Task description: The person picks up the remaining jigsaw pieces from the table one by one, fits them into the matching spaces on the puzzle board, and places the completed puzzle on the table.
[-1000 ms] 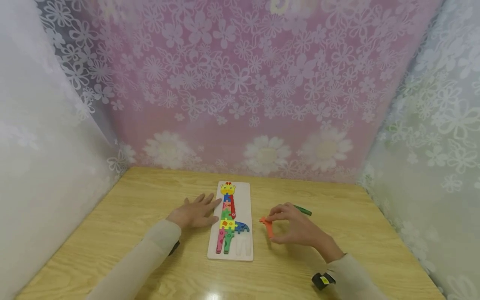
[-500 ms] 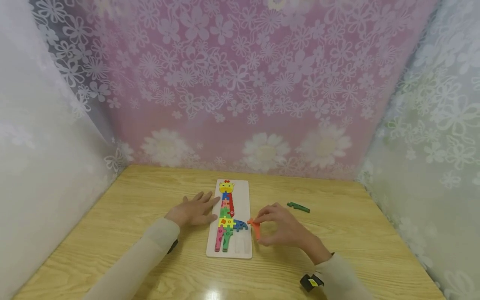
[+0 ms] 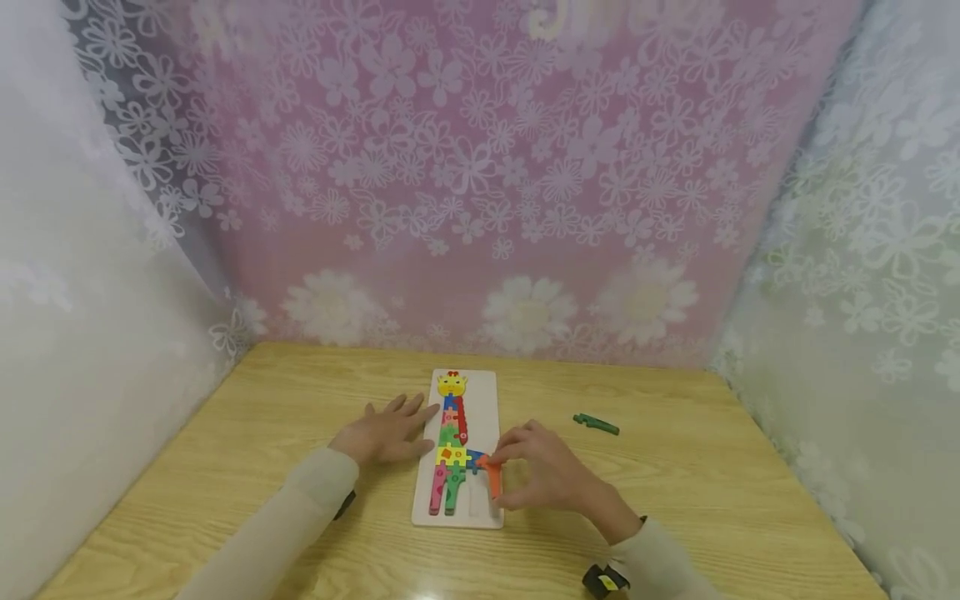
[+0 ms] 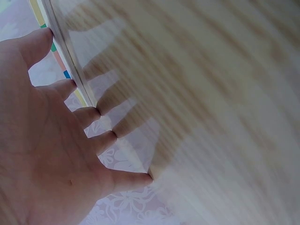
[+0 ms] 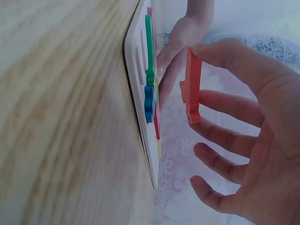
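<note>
A giraffe puzzle board (image 3: 483, 408) lies on the table with coloured pieces set in it: yellow head (image 3: 452, 384), red mane (image 3: 461, 421), yellow body piece (image 3: 452, 455), blue rump piece (image 3: 475, 459), pink and green legs. My right hand (image 3: 551, 473) pinches an orange leg piece (image 3: 492, 479) between thumb and fingers. In the right wrist view the orange piece (image 5: 192, 86) is held above the board, apart from it. My left hand (image 3: 385, 431) rests with fingers spread at the board's left edge; in the left wrist view its thumb (image 4: 40, 44) touches that edge.
A dark green puzzle piece (image 3: 597, 424) lies on the wooden table (image 3: 645, 392) to the right of the board. A flower-patterned pink curtain (image 3: 480, 208) stands behind the table, with pale sheets on both sides.
My right hand has carried the orange leg piece leftward from the table's right side to over the board's lower right. The left hand has stayed at the board's left edge.
</note>
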